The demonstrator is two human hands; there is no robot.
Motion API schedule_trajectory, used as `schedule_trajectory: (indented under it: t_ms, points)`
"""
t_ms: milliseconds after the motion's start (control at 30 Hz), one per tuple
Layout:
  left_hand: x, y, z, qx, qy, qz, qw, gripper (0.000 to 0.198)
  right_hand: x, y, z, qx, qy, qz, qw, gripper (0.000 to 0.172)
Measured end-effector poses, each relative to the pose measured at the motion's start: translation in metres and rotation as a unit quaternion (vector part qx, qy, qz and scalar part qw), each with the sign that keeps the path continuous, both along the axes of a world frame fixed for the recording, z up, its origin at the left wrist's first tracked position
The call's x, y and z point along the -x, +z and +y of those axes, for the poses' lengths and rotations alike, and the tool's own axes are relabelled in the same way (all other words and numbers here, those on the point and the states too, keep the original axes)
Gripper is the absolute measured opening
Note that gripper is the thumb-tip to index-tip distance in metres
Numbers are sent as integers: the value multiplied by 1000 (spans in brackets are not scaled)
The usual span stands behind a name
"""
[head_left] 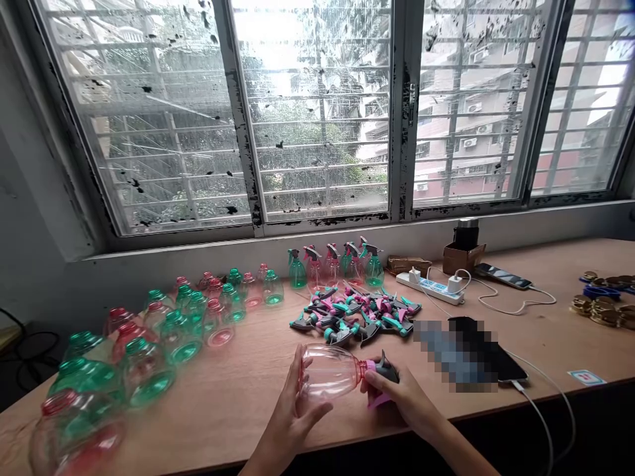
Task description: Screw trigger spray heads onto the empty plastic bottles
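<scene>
A clear pink spray bottle (330,373) lies on its side in the air above the table's near edge, its base to the left. My left hand (297,403) cups the base end, fingers behind it and thumb along the lower side. At the neck, my right hand (397,393) grips a grey and pink spray head (381,371), which meets the bottle's mouth; whether it is screwed tight I cannot tell. Just beyond the bottle lies a pile of loose spray heads (357,314) in grey, pink and teal.
Open green and pink bottles (181,337) stand in rows at the left. Several bottles with spray heads (333,266) stand by the window wall. A power strip (430,289), phones (503,276), cables and gold-coloured pieces (602,311) lie to the right.
</scene>
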State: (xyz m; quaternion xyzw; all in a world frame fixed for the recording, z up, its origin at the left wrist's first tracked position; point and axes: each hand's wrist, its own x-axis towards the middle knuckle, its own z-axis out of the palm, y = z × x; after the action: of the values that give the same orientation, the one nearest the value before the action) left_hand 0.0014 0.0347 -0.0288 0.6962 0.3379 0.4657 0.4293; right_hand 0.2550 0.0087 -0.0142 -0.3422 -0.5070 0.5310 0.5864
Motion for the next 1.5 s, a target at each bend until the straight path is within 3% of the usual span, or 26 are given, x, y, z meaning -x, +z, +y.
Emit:
schedule_trajectory:
  t_ms: [200,333,500,733,900,1067,1267,1500]
  points:
    - [-2,11,-11,6,-2,20,1000,106,1,-1,-1,5,10,8,1000,41]
    - [0,3,-10,1,19,14,1000,104,2,0,-3,5,15,1,1000,41]
    - [3,-3,-4,25,2,15,1000,91,2,3,-3,4,13,-14,1000,42]
    - [-4,-3,-3,-62,33,32,997,89,1,1,0,-7,7,-10,1000,40]
    - [-3,-6,-3,-24,10,18,999,107,1,1,0,-8,5,-10,1000,40]
    - [1,2,-1,25,-19,-4,1000,92,1,0,-1,-4,11,-11,1000,41]
    - [3,7,-2,75,-52,-34,995,106,0,-1,0,1,-2,-17,1000,39]
    - [0,2,-3,7,-15,-12,1000,100,0,-2,0,7,5,-21,1000,41]
